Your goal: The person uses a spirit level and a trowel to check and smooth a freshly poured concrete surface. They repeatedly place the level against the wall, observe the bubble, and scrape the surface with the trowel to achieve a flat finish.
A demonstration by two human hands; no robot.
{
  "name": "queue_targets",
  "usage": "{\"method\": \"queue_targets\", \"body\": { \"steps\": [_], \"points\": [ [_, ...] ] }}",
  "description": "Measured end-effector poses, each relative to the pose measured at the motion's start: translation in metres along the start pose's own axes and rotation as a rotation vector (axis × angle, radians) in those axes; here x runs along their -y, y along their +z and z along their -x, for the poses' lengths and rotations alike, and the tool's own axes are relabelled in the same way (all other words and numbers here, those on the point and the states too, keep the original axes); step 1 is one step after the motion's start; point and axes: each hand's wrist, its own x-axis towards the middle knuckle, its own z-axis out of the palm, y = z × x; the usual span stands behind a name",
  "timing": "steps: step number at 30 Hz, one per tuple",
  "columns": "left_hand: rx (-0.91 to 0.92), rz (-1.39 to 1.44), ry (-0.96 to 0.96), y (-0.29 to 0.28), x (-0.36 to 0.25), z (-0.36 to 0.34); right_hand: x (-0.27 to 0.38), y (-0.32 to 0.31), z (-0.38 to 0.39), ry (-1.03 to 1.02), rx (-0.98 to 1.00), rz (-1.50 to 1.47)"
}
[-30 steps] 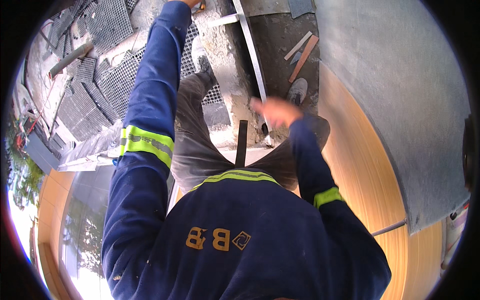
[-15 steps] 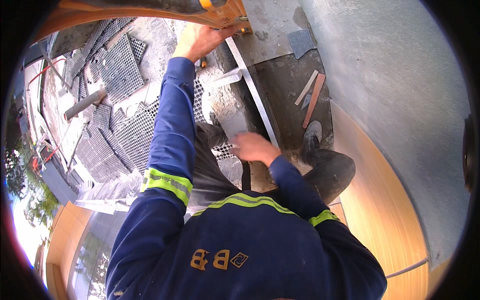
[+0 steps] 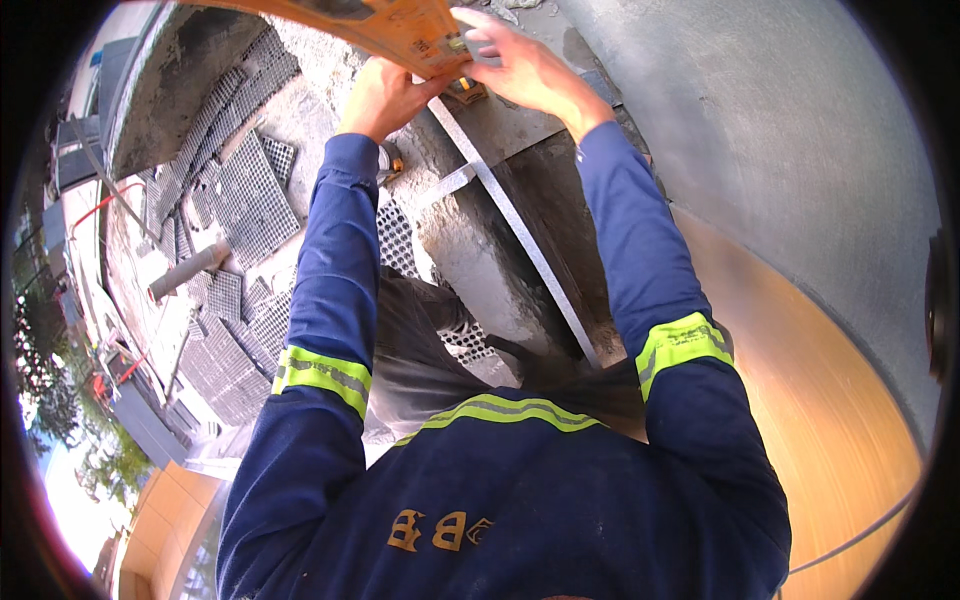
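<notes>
1. Bar (image 3: 398,38): long and orange, entering at the upper edge of my view; its right-hand end lies at my two hands.
2. Left hand (image 3: 380,102): gripping the bar along its lower edge — my thumb reaches toward that end, and some fingers are hidden.
3. Right hand (image 3: 528,72): at the end of the bar, fingers extended and parted; I cannot tell how firmly they touch it.
4. Small black-and-yellow item (image 3: 466,90): just beneath the bar's end; its kind is unclear.
5. Pale strip (image 3: 525,235): runs from below my hands toward my legs, with a short crosspiece (image 3: 445,186) at its left side.
6. Grid mats (image 3: 250,190): dark, spread over the ground to my left — a grey pipe (image 3: 188,270) lies among them.
7. Wall (image 3: 780,140): grey, to my right, beside a wood-grain panel (image 3: 800,350).
</notes>
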Motion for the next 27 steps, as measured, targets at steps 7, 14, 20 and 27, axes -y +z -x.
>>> {"method": "queue_targets", "body": {
  "steps": [7,14,20,27],
  "points": [
    [-0.049,0.030,-0.069,-0.013,0.004,0.003,0.002,0.015,-0.021,-0.112,-0.008,0.096],
    [0.043,0.065,-0.215,-0.009,0.008,0.003,-0.002,0.031,-0.017,-0.005,-0.024,0.162],
    [0.051,0.055,-0.217,-0.010,0.002,-0.001,0.001,0.022,-0.010,0.001,-0.036,0.138],
    [0.020,-0.019,-0.107,-0.003,0.014,-0.001,-0.016,0.037,-0.008,-0.125,-0.149,0.171]
  ]
}}
